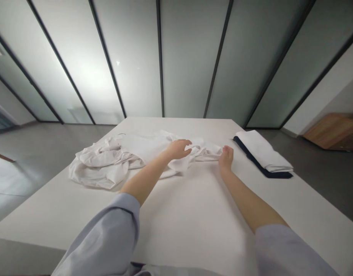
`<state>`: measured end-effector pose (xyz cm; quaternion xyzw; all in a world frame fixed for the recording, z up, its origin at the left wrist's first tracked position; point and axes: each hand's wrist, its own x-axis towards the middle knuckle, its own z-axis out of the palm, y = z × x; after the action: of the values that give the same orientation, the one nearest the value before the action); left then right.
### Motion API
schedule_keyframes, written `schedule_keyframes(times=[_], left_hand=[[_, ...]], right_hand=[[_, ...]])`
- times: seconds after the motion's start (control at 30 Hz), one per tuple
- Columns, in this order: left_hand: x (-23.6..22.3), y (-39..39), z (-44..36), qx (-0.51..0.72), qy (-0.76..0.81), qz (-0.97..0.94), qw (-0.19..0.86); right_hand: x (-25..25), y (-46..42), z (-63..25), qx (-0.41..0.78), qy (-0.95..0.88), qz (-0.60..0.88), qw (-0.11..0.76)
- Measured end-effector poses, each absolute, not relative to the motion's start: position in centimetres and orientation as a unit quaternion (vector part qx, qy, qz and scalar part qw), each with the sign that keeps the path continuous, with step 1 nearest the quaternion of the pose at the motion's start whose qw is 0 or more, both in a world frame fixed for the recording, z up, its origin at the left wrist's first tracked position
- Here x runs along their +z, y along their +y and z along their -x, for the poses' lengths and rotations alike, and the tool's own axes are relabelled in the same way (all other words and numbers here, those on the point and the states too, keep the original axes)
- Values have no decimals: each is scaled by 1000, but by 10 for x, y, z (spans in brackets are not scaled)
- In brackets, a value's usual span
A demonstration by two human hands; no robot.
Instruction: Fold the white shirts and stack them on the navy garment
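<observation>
A crumpled white garment [113, 161] lies in a heap on the white table [193, 214], spreading from the left toward the middle. My left hand [179, 148] rests on top of the heap's right part, fingers curved and slightly apart. My right hand [226, 157] is at the garment's right end, fingers curled and pinching the cloth's edge against the table. Both forearms are bare, with pale blue sleeves pushed up near the elbows.
A folded stack [262, 153] of white cloth on top of a dark navy piece sits at the table's right edge. Frosted glass panels with dark frames stand behind the table. A wooden cabinet [334, 132] is at the far right on the grey floor.
</observation>
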<state>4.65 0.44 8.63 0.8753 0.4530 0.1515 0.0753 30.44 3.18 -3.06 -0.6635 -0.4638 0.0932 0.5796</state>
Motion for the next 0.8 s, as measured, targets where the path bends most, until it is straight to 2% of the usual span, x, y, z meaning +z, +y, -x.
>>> schedule_keyframes(times=[0.07, 0.13, 0.3, 0.4, 0.53, 0.67, 0.8], left_hand=[[67, 10, -31, 137, 519, -844, 9], [47, 17, -12, 115, 552, -825, -16], [2, 19, 11, 61, 612, -789, 16], [-8, 13, 7, 62, 631, -773, -4], [0, 5, -3, 41, 640, -768, -9], [18, 4, -10, -10, 589, -807, 52], [33, 8, -12, 18, 436, -875, 212]], right_hand=[[-22, 26, -306, 52, -458, 681, 569], [-16, 19, -300, -1, -525, 663, 533], [-14, -6, -250, -4, -812, 476, 337], [-16, -17, -223, 8, -872, 440, 215], [-11, -8, -231, 1, -880, 453, 145], [-1, 24, -281, -33, -854, 507, 107], [15, 56, -329, -55, -747, 656, 88]])
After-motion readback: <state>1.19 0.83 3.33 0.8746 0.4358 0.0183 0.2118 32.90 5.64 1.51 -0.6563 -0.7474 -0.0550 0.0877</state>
